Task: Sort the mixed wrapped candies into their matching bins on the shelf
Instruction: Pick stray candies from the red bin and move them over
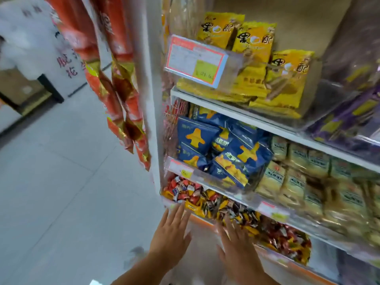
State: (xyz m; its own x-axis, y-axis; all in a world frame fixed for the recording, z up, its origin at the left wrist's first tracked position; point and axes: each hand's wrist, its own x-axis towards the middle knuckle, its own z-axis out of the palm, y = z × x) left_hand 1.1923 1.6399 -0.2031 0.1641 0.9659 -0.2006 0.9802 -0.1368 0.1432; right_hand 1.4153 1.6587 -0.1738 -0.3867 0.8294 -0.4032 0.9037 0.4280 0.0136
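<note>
Small wrapped candies lie heaped in clear bins on the low shelf: a red and white heap (183, 191) at the left end, a yellow and dark mix (230, 210) in the middle, and a red and yellow pile (287, 240) to the right. My left hand (170, 237) reaches toward the front edge of the left bin, fingers straight and spread, holding nothing. My right hand (236, 247) is stretched flat toward the middle bin, its fingertips at the candies, also empty. The picture is blurred by motion.
Blue snack bags (222, 149) and pale packets (298, 173) fill the shelf above. Yellow bags (255, 58) stand higher up behind a price tag (195, 60). Red and gold packets (121, 99) hang on the white shelf post (152, 99). Grey floor tiles (61, 192) spread to the left.
</note>
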